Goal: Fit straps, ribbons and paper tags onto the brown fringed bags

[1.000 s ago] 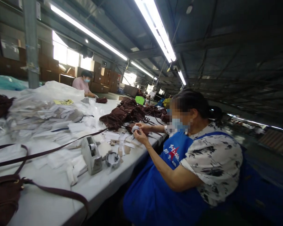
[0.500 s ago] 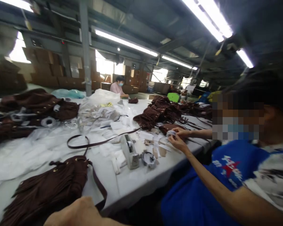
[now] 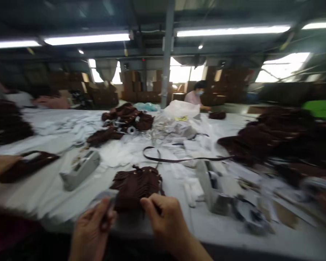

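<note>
My left hand (image 3: 93, 224) is closed on what looks like a roll of clear tape (image 3: 108, 195), blurred and partly hidden by the fingers. To its right my right hand (image 3: 170, 219) is closed in a pinch at the lower edge of a dark brown fringed bag (image 3: 133, 183). Whatever lies between those fingertips is too blurred to make out. The bag lies on the white-covered table (image 3: 179, 221), its drawstring top away from me. A long brown strap (image 3: 174, 159) loops out behind it. A grey tape dispenser (image 3: 214, 188) stands right of my right hand.
Another tape dispenser (image 3: 81, 170) stands at left, near another person's hand (image 3: 2, 165) on a brown piece. Brown bags (image 3: 277, 134) are heaped at right. Tape rolls (image 3: 251, 215) lie by the right dispenser. White wrapping (image 3: 176, 123) piles up behind. A co-worker (image 3: 194, 98) sits across.
My view has swung left, putting the bag in the middle. Both my hands now show, the left with the roll; earlier only one blurred hand was at the bottom edge.
</note>
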A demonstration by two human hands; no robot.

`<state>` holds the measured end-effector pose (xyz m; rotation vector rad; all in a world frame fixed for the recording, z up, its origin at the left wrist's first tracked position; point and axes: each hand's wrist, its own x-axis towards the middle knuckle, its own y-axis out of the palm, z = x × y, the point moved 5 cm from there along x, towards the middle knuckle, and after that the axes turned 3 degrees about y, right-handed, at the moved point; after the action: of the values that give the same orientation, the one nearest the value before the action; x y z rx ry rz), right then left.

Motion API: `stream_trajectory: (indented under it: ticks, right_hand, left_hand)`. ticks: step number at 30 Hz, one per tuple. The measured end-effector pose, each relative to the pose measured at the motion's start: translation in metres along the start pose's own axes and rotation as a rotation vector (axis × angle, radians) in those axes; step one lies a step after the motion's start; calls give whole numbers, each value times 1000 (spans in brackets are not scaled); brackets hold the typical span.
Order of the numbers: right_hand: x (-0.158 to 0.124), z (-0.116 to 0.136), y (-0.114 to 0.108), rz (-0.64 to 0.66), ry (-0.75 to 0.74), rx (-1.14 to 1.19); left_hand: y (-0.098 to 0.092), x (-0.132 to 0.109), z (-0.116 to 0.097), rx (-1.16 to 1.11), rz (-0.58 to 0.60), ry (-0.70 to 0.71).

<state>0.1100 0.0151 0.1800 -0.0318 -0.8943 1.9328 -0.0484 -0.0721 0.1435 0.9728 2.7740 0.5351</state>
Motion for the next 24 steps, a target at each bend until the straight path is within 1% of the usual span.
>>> stream_trajectory:
  ticks: [1,2,3,5,6,8,10,11,13,15,17,20,22,24]
  right_hand:
    - [14,7,-3,-6,-31,31]
    - [28,13,-4,-12,-60,56]
    - [39,19,-4,-24,-82,76]
    - [54,21,-2,-45,-110,114]
    - [57,18,0,-48,-115,136]
    - [58,1,3,-43,-103,187]
    - [56,-23,5,-41,-63,231]
    - [55,-35,4,-53,-34,246]
    - [56,-51,0,-80,19,266]
    - [64,-55,-4,-99,44,278]
    - [77,-50,-8,-106,41,285]
    - [95,-47,-6,-125,60,305]
    - [99,-57,1,-128,100,358]
    - [94,-74,9,-103,146,431]
  left_hand:
    - [9,3,1,-4,34,-7]
    - [24,6,4,-58,146,-48]
    - [37,10,4,-105,202,-51]
    - [60,20,2,-138,266,-18]
    - [66,27,-2,-131,263,20]
    - [68,42,-11,-92,224,112]
    - [64,57,-20,-38,204,174]
    - [63,64,-21,-18,207,182]
    - [66,73,-18,-7,230,143]
    - [77,75,-6,-38,251,73]
    - [95,72,11,-65,279,17]
    - [119,68,31,-34,318,-16]
    - [127,73,33,9,313,-3]
    - [128,84,20,30,284,68]
